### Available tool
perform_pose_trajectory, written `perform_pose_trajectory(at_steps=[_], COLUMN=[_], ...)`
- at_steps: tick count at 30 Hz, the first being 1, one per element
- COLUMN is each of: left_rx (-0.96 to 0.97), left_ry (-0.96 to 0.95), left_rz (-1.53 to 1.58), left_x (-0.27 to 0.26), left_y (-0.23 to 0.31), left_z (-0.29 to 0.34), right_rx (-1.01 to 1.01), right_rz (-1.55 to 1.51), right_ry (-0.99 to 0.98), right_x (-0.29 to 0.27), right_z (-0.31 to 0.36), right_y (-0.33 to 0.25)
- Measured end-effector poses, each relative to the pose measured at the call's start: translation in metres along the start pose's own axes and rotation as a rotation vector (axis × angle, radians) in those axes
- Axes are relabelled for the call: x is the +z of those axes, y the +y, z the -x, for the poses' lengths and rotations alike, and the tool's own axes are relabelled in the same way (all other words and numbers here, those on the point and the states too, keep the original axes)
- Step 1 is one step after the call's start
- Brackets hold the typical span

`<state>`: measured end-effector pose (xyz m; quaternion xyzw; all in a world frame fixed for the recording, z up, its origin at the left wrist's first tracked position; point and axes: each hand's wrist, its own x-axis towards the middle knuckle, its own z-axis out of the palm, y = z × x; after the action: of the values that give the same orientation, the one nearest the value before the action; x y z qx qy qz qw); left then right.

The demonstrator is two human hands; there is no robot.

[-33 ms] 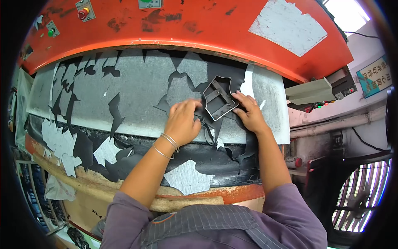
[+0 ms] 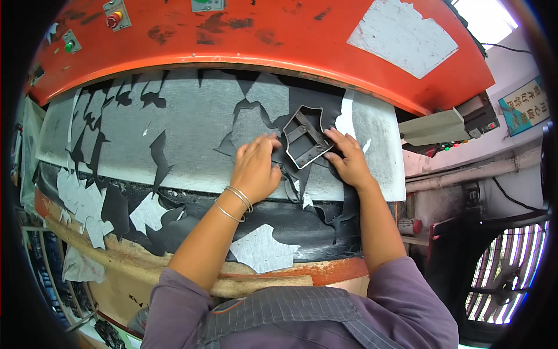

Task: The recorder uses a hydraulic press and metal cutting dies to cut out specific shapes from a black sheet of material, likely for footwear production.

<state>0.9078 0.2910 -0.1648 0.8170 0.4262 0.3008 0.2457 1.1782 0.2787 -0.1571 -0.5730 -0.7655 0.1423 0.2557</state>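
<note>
A metal cutting die (image 2: 321,141) with crossbars inside its outline lies on dark grey sheet material (image 2: 302,99) on the press bed. My right hand (image 2: 350,161) has its fingertips and thumb against the die's right edge. To the left of the die is my left hand (image 2: 256,167), its fingers bent forward and the thumb apart, with no object visible in it. Ragged dark scraps lie around and below both hands. What is under the left palm is hidden.
An orange press head (image 2: 261,43) spans the far side, with an emergency stop button (image 2: 114,20) at its left. Pale offcuts (image 2: 264,250) and dark scraps (image 2: 116,212) lie along the bed's near ledge. A control box (image 2: 479,125) juts out at the right.
</note>
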Motion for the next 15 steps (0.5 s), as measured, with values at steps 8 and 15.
perform_pose_trajectory(at_steps=[8, 15], left_rx=[-0.033, -0.001], left_ry=[0.007, -0.035], left_rz=[-0.058, -0.101], left_x=[0.001, -0.004], left_y=[-0.008, -0.003], left_z=[-0.023, -0.03], right_rx=[0.112, 0.09], right_rz=[0.048, 0.044], right_ry=[0.116, 0.141], right_x=[0.014, 0.007], right_z=[0.002, -0.006], right_y=[-0.003, -0.001])
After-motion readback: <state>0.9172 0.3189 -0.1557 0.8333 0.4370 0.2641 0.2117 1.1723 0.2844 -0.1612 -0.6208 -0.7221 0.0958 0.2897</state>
